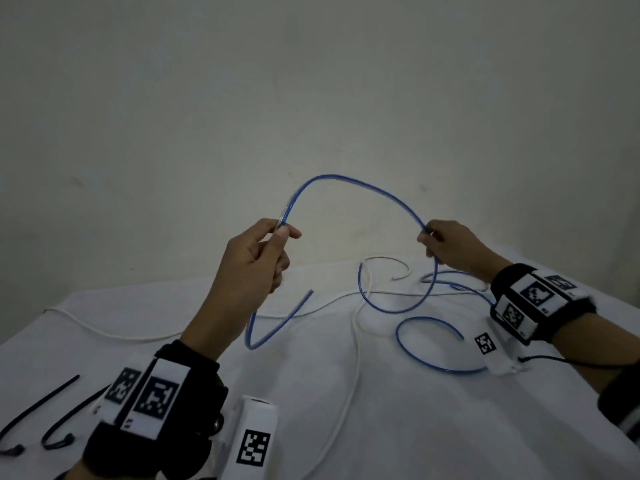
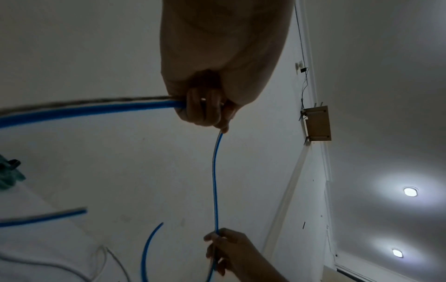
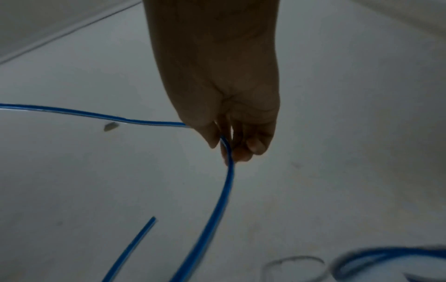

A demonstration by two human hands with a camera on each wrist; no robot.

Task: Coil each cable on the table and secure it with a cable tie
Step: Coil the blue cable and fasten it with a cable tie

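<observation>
Both hands are pinching the blue cable (image 1: 349,183) aloft, left hand (image 1: 258,261) and right hand (image 1: 446,245) arching it over the table (image 1: 381,427), where its tail is crossing the white cable (image 1: 343,403), probably risking snagging it when coiling.

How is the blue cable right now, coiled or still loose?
Loose. The blue cable arches between the left hand and right hand; the rest sprawls uncoiled on the table, untied.
</observation>
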